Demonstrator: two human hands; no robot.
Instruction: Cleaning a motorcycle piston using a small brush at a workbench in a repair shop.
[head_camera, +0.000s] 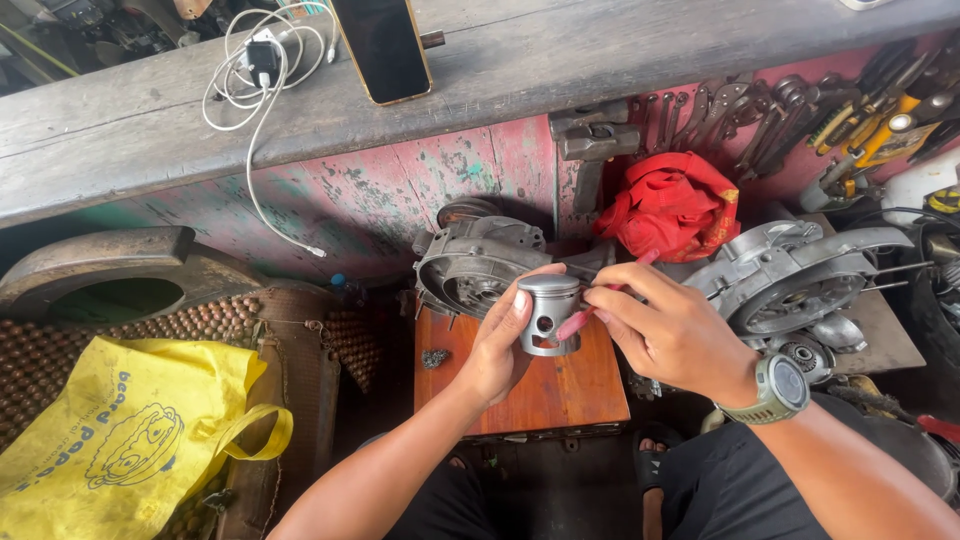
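The left hand (497, 345) grips a grey metal piston (549, 313), fingers wrapped round the skirt from behind, crown up, side hole facing the camera. The right hand (668, 335), a watch (780, 388) on its wrist, pinches a slim red-handled tool (585, 318) with its tip at or just inside that hole — the exact contact is too small to tell. The piston is held in the air above a small orange-brown wooden stool (560, 385), just in front of a grey engine case (475, 262). A 2nd case half (790, 275) lies to the right, near a red rag (672, 205).

To do this work well, the left hand likely needs to keep the piston steady and square, thumb clear of the hole, while the right works the tool with small, controlled pressure — a slip could score the bore or skirt. Keeping it over the stool means any loosened part drops somewhere findable.

A phone (382, 45) and white cable (256, 90) lie on the shelf above; a yellow bag (120, 440) lies at left.
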